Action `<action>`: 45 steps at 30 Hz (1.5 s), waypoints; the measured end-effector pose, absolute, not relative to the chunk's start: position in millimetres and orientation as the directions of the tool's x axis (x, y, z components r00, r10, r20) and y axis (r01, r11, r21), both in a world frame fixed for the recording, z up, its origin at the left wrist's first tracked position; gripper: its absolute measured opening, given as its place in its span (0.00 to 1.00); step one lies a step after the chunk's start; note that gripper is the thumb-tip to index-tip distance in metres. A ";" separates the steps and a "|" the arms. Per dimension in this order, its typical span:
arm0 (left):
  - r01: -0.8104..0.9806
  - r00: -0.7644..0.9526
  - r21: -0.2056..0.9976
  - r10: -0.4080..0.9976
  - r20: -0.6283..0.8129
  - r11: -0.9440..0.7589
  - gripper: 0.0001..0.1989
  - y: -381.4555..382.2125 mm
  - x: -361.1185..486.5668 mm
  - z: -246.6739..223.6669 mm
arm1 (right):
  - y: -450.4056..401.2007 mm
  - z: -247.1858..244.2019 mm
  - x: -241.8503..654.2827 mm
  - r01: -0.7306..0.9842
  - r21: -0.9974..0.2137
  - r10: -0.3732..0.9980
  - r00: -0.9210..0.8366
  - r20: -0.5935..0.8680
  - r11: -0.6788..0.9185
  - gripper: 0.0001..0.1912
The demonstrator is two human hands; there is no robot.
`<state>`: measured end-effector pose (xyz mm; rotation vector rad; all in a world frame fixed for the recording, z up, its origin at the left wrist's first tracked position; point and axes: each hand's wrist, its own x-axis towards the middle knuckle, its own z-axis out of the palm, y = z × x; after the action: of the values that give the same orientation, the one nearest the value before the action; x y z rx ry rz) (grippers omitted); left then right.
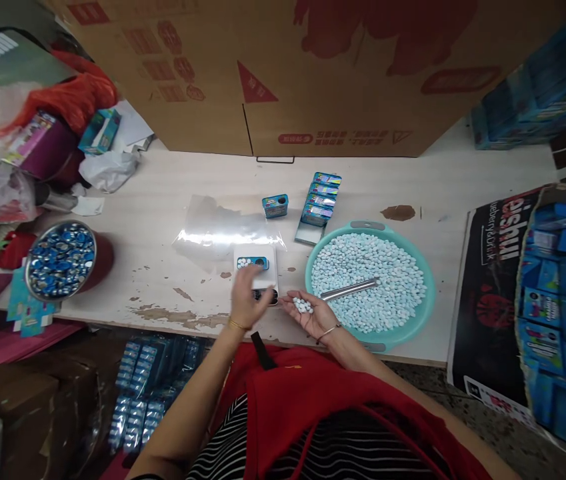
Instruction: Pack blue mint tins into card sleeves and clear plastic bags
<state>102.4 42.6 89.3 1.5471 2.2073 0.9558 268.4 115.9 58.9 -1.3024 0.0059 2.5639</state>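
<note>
My right hand (315,317) is cupped palm up beside the green basin, with a small heap of pale mints (303,306) on its fingers. Slightly blurred, my left hand (247,298) reaches over a white digital scale (270,259), thumb and fingers apart. Its fingertips are at a small blue tin (247,263) lying on the scale, with mints visible at its left end; part of the tin is hidden. The round green basin (427,293) holds a mass of pale blue mints, and a metal scoop (350,289) rests on them.
A clear plastic sheet (207,230) lies behind the scale, near a blue tin (275,206) and a display box of several tins (321,200). To the left stands a metal bowl (87,270) of blue-silver pieces. A large carton (273,80) blocks the back; another box (487,293) stands right.
</note>
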 end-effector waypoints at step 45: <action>0.798 -0.112 0.587 0.923 0.368 -0.137 0.17 116.6 143.3 100.1 | 177.2 95.3 299.1 -0.736 -0.060 0.448 -0.342 -0.826 -0.674 0.08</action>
<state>143.3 116.6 100.1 1.9692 1.9415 1.0821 299.1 177.2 95.3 -1.1271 0.4212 2.0605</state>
